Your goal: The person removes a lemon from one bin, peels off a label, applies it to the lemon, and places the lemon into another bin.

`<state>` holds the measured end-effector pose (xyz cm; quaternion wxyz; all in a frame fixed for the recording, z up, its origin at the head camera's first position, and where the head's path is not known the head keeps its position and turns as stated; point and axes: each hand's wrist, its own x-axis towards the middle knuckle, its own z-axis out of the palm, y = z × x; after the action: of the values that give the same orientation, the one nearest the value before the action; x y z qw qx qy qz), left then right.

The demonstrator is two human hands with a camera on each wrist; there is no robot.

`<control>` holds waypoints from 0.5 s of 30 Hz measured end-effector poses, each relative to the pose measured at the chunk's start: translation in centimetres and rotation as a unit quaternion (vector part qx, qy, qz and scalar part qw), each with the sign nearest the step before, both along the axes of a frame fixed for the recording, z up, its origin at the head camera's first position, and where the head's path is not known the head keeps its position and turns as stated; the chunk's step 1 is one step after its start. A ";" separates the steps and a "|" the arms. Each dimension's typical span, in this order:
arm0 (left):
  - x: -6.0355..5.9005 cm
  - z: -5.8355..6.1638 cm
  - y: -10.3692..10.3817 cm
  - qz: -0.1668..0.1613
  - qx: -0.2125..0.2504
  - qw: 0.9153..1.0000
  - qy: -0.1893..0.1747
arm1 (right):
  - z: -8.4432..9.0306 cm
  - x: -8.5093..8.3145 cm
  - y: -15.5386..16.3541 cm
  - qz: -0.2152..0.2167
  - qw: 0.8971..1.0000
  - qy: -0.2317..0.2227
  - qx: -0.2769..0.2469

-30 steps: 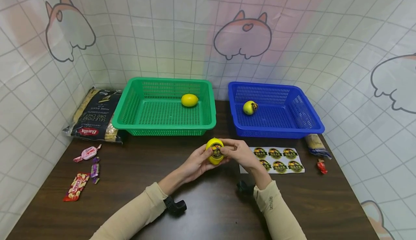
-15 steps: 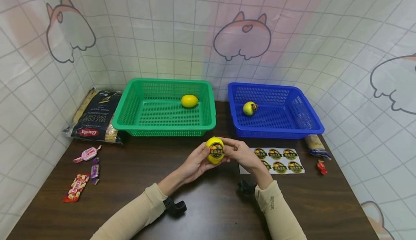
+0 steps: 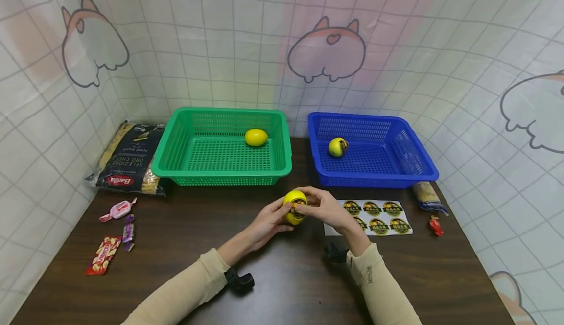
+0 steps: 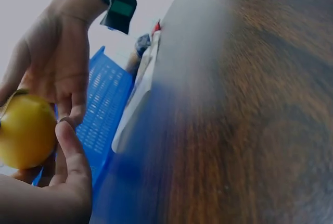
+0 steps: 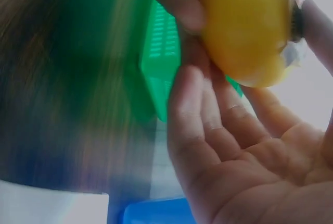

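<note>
Two hands hold lemon (image 3: 294,206) above worktop (image 3: 282,276) centre: left hand (image 3: 270,220) cups it steady, right hand (image 3: 324,208) pinches its sticker; sticker sheet (image 3: 375,216) at 3 o'clock.

A staged recording booth is shown: desk (image 3: 273,286) enclosed by a cartoon-printed curtain (image 3: 396,46), baskets (image 3: 220,141) set out.

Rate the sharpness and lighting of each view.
Head view: sharp and evenly lit, wide-angle bend at the edges, soft sheen on the table. Left wrist view: dim, the table streaked with blur, only the lemon and hands fairly clear. Right wrist view: smeared on its left side, the green basket blurred, the bright background washed out.
</note>
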<state>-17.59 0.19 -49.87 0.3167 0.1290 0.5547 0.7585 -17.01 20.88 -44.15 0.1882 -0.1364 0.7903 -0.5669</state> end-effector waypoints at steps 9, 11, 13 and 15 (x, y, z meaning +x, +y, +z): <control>-0.3 -0.6 -0.2 -0.014 -0.026 1.000 -0.007 | 1.6 -0.7 1.5 0.000 0.997 0.021 0.080; -0.4 -0.8 -0.3 -0.017 -0.027 0.999 -0.004 | 2.4 -1.1 2.1 0.000 0.996 0.024 0.082; -0.6 -1.0 -0.3 -0.016 -0.027 1.000 -0.001 | 3.4 -1.6 2.8 -0.002 0.996 0.027 0.089; -0.7 -1.0 -0.2 -0.016 -0.026 1.000 0.002 | 4.6 -2.1 3.6 -0.008 0.995 0.027 0.091</control>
<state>-18.27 -0.03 -50.87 0.3314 0.1311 0.5729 0.7381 -19.15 24.48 -39.58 0.1743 -0.1279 0.8444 -0.4902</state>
